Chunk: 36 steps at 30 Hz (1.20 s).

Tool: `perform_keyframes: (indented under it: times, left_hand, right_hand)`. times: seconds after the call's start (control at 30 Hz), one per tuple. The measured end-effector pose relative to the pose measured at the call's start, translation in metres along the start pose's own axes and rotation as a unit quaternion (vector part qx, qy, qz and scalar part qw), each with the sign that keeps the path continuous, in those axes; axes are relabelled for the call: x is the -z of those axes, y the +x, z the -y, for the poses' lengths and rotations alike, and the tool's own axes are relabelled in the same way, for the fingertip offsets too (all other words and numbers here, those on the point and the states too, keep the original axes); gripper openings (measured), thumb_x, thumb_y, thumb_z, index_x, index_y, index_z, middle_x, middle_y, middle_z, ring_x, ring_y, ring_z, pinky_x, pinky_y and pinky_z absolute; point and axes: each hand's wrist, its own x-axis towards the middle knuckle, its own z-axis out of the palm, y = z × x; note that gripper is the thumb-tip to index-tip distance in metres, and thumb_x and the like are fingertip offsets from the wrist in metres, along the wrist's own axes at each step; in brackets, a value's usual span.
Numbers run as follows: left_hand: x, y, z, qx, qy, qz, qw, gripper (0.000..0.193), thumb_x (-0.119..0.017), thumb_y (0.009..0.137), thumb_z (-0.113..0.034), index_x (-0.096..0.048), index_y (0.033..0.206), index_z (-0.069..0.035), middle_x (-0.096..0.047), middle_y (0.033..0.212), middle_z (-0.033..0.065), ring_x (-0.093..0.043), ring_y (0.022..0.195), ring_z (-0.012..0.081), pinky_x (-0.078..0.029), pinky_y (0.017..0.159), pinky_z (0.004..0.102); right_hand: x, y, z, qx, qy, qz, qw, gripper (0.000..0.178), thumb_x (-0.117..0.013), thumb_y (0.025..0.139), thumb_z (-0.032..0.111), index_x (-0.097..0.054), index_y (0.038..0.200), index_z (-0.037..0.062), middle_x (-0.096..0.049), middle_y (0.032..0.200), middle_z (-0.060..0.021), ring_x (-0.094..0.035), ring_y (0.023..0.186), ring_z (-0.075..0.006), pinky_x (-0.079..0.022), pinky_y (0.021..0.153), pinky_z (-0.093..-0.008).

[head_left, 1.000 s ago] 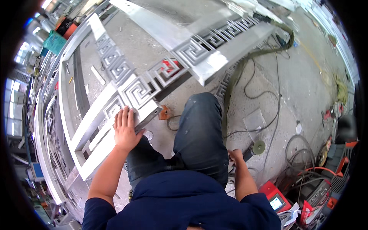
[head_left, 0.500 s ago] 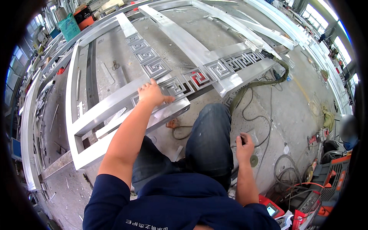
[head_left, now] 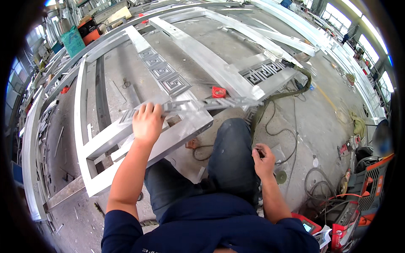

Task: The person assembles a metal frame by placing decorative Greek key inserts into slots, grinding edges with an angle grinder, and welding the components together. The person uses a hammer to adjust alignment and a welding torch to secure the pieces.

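Note:
My left hand (head_left: 147,122) is closed on a silvery metal strip with a Greek-key pattern (head_left: 181,106). Tilted nearly edge-on, the strip reaches from my fingers rightward across the metal frame (head_left: 185,130). Just behind it sits a red tape measure (head_left: 218,92). Another fretwork strip (head_left: 175,84) lies along a bar of the frame, and a further fretwork piece (head_left: 263,72) fills the slot at the right. Beside my right knee, my right hand (head_left: 264,159) hangs with curled fingers and thumb close together; anything small between them is unclear.
Cables (head_left: 287,130) loop over the floor right of my knees. An orange-grey tool case (head_left: 375,185) and a red machine with a screen (head_left: 307,225) stand at the lower right. Long metal profiles (head_left: 33,160) line the left. A green bag (head_left: 73,41) stands far left.
My left hand has shifted left and tipped the fretwork strip from lying flat to nearly edge-on. The red tape measure, earlier glimpsed through its pattern, is now uncovered. My right hand stays by the knee.

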Motion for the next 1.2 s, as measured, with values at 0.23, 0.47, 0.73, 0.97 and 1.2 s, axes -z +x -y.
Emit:
perform_keyframes:
  times: [0.23,0.47,0.73,0.97,1.2]
  left_hand:
    - [0.039,-0.097,0.072,-0.002,0.069,-0.055,0.996,0.042,-0.079,0.074,-0.01,-0.072,0.115,-0.007,-0.055,0.09,0.0092,-0.06,0.094,0.0337,-0.05,0.083,0.0457]
    - [0.067,-0.189,0.109,0.085,0.153,-0.047,0.983,0.036,-0.081,0.078,-0.018,-0.073,0.111,-0.006,-0.055,0.088,0.009,-0.061,0.091,0.0346,-0.053,0.092,0.0479]
    - [0.088,-0.231,0.093,0.148,0.101,0.111,0.977,0.053,-0.085,0.07,-0.035,-0.073,0.114,-0.008,-0.054,0.087,0.0064,-0.057,0.088,0.0304,-0.048,0.106,0.0517]
    - [0.083,-0.21,0.054,0.144,-0.018,0.172,0.974,0.095,-0.094,0.061,-0.048,-0.058,0.139,-0.008,-0.055,0.138,0.0141,-0.049,0.136,0.0382,-0.031,0.121,0.0598]
    - [0.03,-0.141,-0.015,0.08,-0.099,0.269,0.955,0.089,-0.081,0.082,-0.049,-0.048,0.149,0.0,-0.04,0.16,0.0179,-0.033,0.153,0.0337,-0.029,0.125,0.0458]
  right_hand:
    - [-0.028,0.038,0.025,-0.063,0.173,0.07,0.98,0.031,-0.07,0.1,0.018,-0.062,0.122,-0.0024,-0.069,0.098,-0.0054,-0.065,0.077,-0.0109,-0.05,0.061,-0.0243]
    - [-0.092,0.063,0.048,-0.037,0.201,0.168,0.964,0.029,-0.07,0.1,0.015,-0.062,0.121,-0.0024,-0.068,0.097,-0.0056,-0.065,0.078,-0.0105,-0.05,0.064,-0.0236]
    - [-0.146,0.07,0.025,0.02,0.196,0.219,0.956,0.026,-0.068,0.101,0.014,-0.063,0.12,-0.0032,-0.07,0.098,-0.0068,-0.066,0.078,-0.0103,-0.052,0.067,-0.0235]
    - [-0.149,0.075,0.016,0.025,0.201,0.231,0.952,0.025,-0.068,0.1,0.009,-0.062,0.121,-0.0034,-0.07,0.099,-0.0072,-0.065,0.08,-0.0104,-0.054,0.071,-0.0241]
    - [-0.149,0.074,0.015,0.041,0.153,0.244,0.957,0.026,-0.068,0.099,0.008,-0.061,0.122,-0.0047,-0.069,0.099,-0.0082,-0.064,0.082,-0.0109,-0.055,0.076,-0.0252]
